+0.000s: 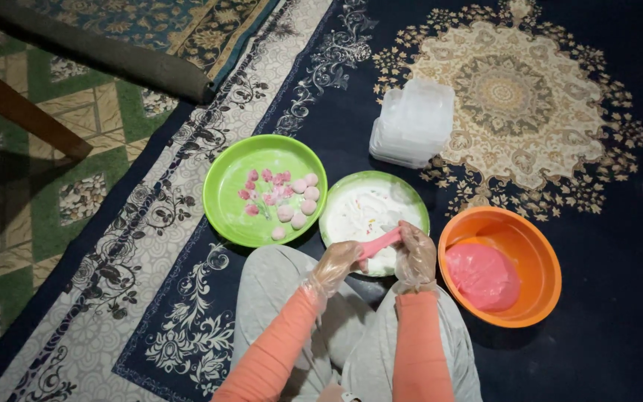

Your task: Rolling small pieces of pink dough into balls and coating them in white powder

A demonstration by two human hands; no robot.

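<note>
Left hand (334, 266) and right hand (416, 257) gloved, fingers pinched, forearms converging

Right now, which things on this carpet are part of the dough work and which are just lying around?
In use: pink dough strip between left hand and right hand; floured plate; green plate with dough balls; orange bowl of pink dough.

Lying about: stacked clear containers; wooden leg.

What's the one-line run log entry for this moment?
left hand + right hand: stretching pink dough strip | over floured green plate | orange bowl: pink dough
</note>
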